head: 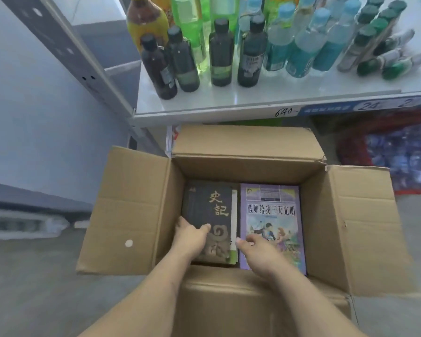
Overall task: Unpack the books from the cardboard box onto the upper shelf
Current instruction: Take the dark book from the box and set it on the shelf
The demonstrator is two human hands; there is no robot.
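Inside the open cardboard box (246,166), the left hand (191,235) grips the dark book (209,215) along the left wall, while the right hand (258,251) rests, fingers relaxed, on the adjacent purple book (272,215).

Matt brown cardboard box (129,207), glossy white shelf (253,93)

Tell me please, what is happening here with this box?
A person is reaching with both hands into an open cardboard box on the floor. The left hand grips the near left edge of a dark book, thumb on its cover. The right hand rests on a purple book lying beside it. Both books are still in the box. The shelf above holds bottles.
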